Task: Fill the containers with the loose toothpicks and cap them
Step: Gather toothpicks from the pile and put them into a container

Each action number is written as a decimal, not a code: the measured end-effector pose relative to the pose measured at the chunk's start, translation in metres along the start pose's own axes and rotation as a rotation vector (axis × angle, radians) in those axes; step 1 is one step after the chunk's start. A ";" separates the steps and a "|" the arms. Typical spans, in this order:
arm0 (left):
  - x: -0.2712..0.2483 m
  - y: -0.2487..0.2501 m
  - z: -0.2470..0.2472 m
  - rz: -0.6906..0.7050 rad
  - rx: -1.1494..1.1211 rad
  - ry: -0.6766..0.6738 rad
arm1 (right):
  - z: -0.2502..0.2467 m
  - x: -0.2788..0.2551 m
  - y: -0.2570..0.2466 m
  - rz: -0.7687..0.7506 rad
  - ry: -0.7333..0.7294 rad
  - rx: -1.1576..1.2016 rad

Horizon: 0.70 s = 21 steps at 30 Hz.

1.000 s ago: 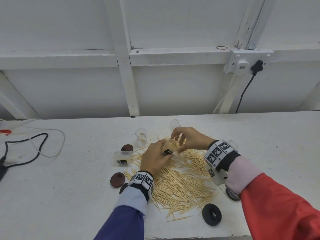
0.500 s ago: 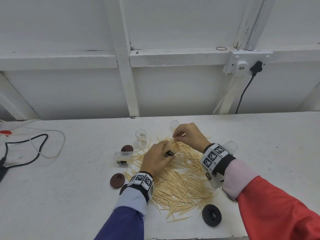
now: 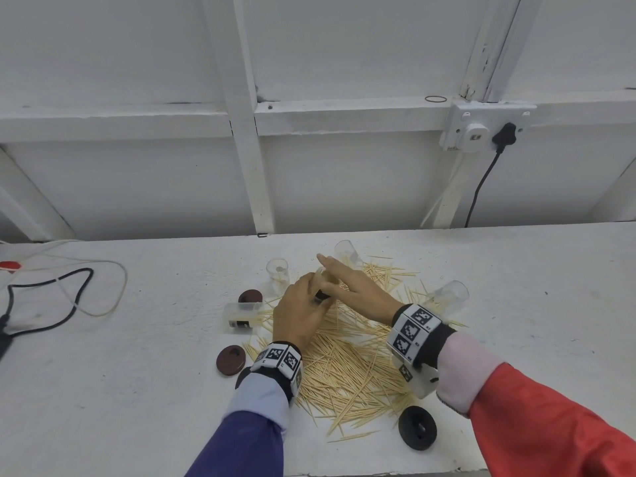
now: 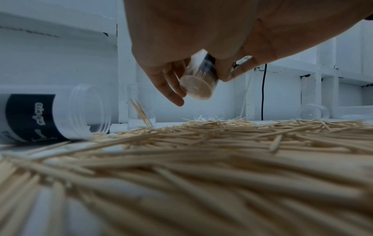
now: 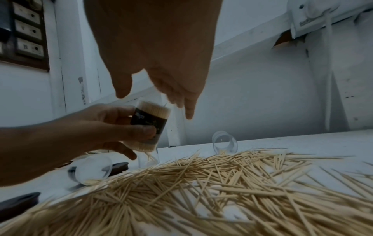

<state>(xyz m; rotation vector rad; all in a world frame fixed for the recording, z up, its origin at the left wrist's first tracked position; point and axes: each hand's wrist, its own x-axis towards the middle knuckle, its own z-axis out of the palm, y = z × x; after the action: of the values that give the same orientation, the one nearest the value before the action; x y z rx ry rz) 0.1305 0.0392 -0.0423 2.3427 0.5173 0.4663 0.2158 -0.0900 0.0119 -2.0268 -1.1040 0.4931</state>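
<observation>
My left hand (image 3: 311, 299) grips a clear container (image 3: 323, 287) with a dark label, packed full of toothpicks, and holds it tilted above the loose toothpick pile (image 3: 351, 366). In the right wrist view the container (image 5: 150, 124) has no cap and the toothpick tips show at its mouth. My right hand (image 3: 332, 270) is stretched over that mouth with straight fingers (image 5: 188, 111) and holds nothing; I cannot tell whether it touches. The left wrist view shows the container's base (image 4: 198, 86) between my fingers.
An uncapped labelled container (image 3: 241, 315) lies left of the pile. A clear one (image 3: 277, 275) stands upright, two more (image 3: 347, 253) (image 3: 449, 297) lie tipped. Two dark red caps (image 3: 250, 296) (image 3: 231, 360) and a black cap (image 3: 417, 427) lie around. Cables (image 3: 51, 294) trail at far left.
My right hand has gone from curled, pinching fingers at the container's mouth to straight fingers laid across it. The left hand has raised the container slightly.
</observation>
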 end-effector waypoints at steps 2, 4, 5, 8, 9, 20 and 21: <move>0.000 0.001 -0.002 -0.010 0.019 0.019 | 0.002 0.001 0.004 0.032 0.050 0.007; 0.000 0.001 -0.003 0.009 0.024 0.031 | 0.001 0.003 0.008 0.122 0.107 0.044; -0.001 0.001 -0.002 0.021 0.014 0.037 | 0.001 0.005 0.010 0.148 0.129 0.055; -0.001 -0.003 -0.001 0.077 -0.016 0.061 | 0.002 0.005 0.012 0.108 0.232 0.004; -0.002 -0.004 -0.001 0.093 -0.017 0.071 | 0.002 0.006 0.013 0.077 0.269 -0.037; -0.001 -0.010 0.002 0.196 0.021 0.019 | -0.005 0.000 0.016 -0.011 0.131 -0.037; 0.000 -0.010 0.002 0.193 0.015 0.008 | -0.003 -0.001 0.015 -0.035 0.110 -0.021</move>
<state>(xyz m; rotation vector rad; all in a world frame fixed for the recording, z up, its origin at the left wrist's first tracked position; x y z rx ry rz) 0.1290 0.0447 -0.0506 2.4173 0.2996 0.5629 0.2257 -0.0974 0.0023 -2.0244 -1.0799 0.3498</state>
